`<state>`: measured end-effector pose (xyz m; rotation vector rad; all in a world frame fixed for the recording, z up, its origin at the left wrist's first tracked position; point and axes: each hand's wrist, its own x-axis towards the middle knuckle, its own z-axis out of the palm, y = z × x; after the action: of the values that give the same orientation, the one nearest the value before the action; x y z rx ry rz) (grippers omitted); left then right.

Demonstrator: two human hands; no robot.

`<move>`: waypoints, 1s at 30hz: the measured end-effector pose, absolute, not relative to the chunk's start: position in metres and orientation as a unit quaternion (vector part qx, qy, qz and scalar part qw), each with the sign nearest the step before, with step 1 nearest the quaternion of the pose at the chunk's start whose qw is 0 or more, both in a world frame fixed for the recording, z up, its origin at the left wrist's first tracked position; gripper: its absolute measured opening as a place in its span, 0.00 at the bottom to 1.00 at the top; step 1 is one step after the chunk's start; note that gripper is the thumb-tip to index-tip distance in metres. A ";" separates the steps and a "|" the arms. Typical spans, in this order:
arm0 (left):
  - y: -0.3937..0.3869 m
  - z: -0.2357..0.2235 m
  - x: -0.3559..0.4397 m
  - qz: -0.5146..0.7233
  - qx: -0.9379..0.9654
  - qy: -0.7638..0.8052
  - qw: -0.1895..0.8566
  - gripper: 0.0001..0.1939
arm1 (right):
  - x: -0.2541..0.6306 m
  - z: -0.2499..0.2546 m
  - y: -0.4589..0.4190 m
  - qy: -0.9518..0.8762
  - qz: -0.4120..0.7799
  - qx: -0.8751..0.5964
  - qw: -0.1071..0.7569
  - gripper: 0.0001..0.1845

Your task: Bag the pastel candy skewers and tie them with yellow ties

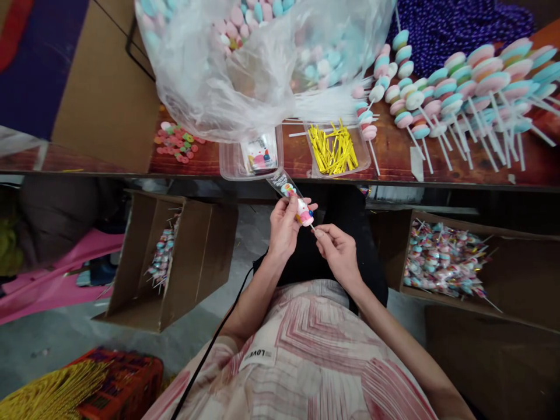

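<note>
My left hand [283, 226] is closed on a small printed see-through bag [281, 182] just below the table edge. A pink-and-white candy lollipop [305, 213] shows at the lower end of that bag; how far in it sits I cannot tell. With thumb and fingertips, my right hand [339, 252] pinches the thin white stick of the lollipop. Right above my hands, a stack of similar printed bags [262, 153] lies in a plastic tub [227, 166]. Gold twist ties [333, 149] fill another see-through tray beside it.
Large plastic bags [227, 76] of pastel candies cover the table's back. Candy skewers [450, 99] lie at right near purple beads [464, 32], and gummy rings [177, 142] at left. Cardboard boxes [205, 251] with wrapped candies stand on both sides of my lap.
</note>
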<state>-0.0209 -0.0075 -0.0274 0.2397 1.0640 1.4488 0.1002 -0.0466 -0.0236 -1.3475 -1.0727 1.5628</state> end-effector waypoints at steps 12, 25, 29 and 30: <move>-0.022 -0.024 -0.008 0.577 0.178 0.459 0.651 0.20 | 0.093 -0.034 -0.047 -0.547 0.443 -0.558 0.440 0.11; -0.027 -0.026 -0.017 0.567 0.197 0.538 0.591 0.15 | 0.098 -0.037 -0.046 -0.497 0.488 -0.551 0.460 0.12; -0.025 -0.030 -0.021 0.567 0.240 0.524 0.588 0.11 | 0.098 -0.038 -0.048 -0.506 0.483 -0.553 0.453 0.12; -0.025 -0.032 -0.022 0.569 0.264 0.520 0.580 0.11 | 0.097 -0.038 -0.048 -0.506 0.479 -0.555 0.455 0.12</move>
<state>-0.0223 -0.0254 -0.0317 0.6180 1.2162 1.3299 0.0974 -0.0483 -0.0378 -1.3695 -1.2479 1.1819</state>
